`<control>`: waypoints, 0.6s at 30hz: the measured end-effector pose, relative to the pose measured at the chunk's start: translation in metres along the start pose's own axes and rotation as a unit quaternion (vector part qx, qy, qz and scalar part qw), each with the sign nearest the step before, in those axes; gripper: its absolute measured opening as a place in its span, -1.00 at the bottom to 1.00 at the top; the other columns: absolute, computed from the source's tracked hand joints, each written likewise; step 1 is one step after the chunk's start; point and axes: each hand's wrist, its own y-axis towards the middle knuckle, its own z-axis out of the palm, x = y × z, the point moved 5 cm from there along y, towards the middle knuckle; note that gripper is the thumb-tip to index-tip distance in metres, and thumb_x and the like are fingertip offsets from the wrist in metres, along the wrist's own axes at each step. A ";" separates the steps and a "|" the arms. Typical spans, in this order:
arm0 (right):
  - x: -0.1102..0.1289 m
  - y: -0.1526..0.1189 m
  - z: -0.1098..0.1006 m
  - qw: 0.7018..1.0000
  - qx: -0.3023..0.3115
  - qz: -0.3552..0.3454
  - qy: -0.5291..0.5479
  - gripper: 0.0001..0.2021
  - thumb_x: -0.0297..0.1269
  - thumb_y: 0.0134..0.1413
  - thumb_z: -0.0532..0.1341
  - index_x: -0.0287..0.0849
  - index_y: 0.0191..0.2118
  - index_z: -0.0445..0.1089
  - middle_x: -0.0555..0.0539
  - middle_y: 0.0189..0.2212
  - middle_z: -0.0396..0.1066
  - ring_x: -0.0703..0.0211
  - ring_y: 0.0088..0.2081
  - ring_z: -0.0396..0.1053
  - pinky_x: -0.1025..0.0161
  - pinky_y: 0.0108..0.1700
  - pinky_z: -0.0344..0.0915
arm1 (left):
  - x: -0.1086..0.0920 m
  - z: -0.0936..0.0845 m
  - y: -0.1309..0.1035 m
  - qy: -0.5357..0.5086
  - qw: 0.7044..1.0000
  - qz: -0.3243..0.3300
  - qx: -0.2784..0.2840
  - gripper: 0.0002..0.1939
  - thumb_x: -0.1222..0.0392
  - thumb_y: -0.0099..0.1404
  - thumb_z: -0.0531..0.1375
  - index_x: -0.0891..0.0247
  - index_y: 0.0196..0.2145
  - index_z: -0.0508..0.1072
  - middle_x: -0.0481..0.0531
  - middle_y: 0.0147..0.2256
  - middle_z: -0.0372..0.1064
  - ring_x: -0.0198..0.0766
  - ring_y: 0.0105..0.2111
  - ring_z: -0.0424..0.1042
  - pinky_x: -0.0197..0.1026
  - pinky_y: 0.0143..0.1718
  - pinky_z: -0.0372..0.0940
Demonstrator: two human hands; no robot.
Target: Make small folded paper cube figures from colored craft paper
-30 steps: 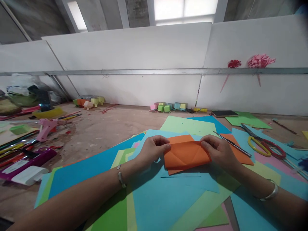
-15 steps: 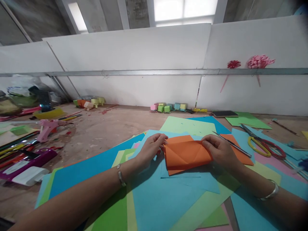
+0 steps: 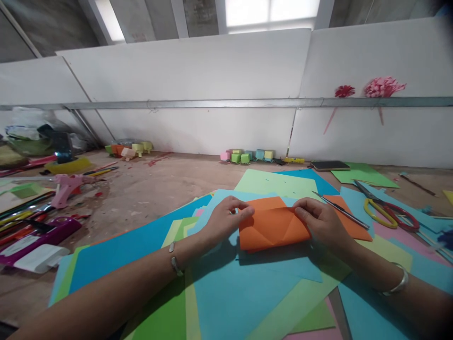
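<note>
A folded sheet of orange paper point(image 3: 272, 230), with diagonal creases across its front, is held up between my two hands. At its upper left corner my left hand point(image 3: 230, 215) pinches the edge between thumb and fingers. My right hand point(image 3: 316, 219) grips the upper right corner, thumb on the front face. Beneath the folded piece lie overlapping light blue sheets point(image 3: 240, 297). Just beyond my right hand, a thin metal craft knife or pen-like tool point(image 3: 345, 211) rests across another orange piece of paper point(image 3: 354, 231).
Scissors point(image 3: 385, 208) with yellow and red handles lie at the right. A pink glue gun point(image 3: 63, 189) and a purple tool point(image 3: 38, 241) are on the left. Small paper blocks point(image 3: 244, 157) and a dark phone point(image 3: 330, 165) stand along the white wall. Paper flowers point(image 3: 384, 87) hang at the rail.
My left thumb has moved right over the corner of the orange paper. The paper's lower edges now sit closer together, and the view has shifted slightly.
</note>
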 end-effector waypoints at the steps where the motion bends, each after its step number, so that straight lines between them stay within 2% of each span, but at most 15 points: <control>1: 0.000 -0.001 0.001 1.000 0.002 -0.002 0.004 -0.75 -0.08 0.12 0.13 -0.13 -0.40 0.40 -0.07 -0.46 0.42 0.12 -0.40 0.32 0.23 -0.39 0.22 | -0.001 0.003 -0.001 -0.004 1.000 0.002 0.021 -0.60 -0.15 0.12 0.20 0.26 -0.38 0.58 0.11 -0.30 0.46 -0.16 -0.32 0.37 -0.19 -0.36 0.22; 4: 0.000 -0.001 0.003 1.000 0.010 -0.002 0.009 -0.75 -0.08 0.13 0.13 -0.14 -0.39 0.40 -0.05 -0.47 0.42 0.13 -0.40 0.32 0.23 -0.38 0.21 | 0.001 0.010 -0.003 -0.059 0.996 -0.023 0.061 -0.64 -0.09 0.09 0.20 0.29 -0.47 0.54 0.03 -0.47 0.43 -0.25 -0.46 0.32 -0.25 -0.47 0.15; 6: 0.001 -0.001 0.004 1.000 0.014 -0.006 0.000 -0.75 -0.09 0.13 0.12 -0.13 -0.39 0.41 -0.05 -0.46 0.42 0.13 -0.39 0.33 0.23 -0.37 0.22 | 0.003 0.011 -0.004 -0.074 0.995 -0.036 0.055 -0.67 -0.06 0.08 0.19 0.30 -0.53 0.50 -0.01 -0.54 0.39 -0.28 -0.50 0.29 -0.27 -0.50 0.13; 14: -0.006 0.000 0.008 0.999 0.037 0.013 -0.027 -0.72 -0.06 0.12 0.12 -0.13 -0.42 0.41 -0.05 -0.42 0.47 0.11 -0.34 0.36 0.23 -0.30 0.26 | 0.003 0.012 -0.003 -0.010 0.999 -0.008 0.040 -0.74 0.04 0.12 0.16 0.27 -0.51 0.52 0.08 -0.41 0.53 -0.20 -0.41 0.41 -0.22 -0.43 0.23; 18: -0.009 0.000 0.011 0.998 0.046 0.032 -0.032 -0.70 -0.03 0.11 0.12 -0.14 -0.42 0.42 -0.07 -0.43 0.48 0.10 -0.36 0.38 0.23 -0.36 0.26 | 0.003 0.013 -0.002 0.020 0.999 0.013 0.036 -0.77 0.07 0.13 0.16 0.25 -0.51 0.53 0.08 -0.40 0.55 -0.16 -0.37 0.44 -0.19 -0.36 0.27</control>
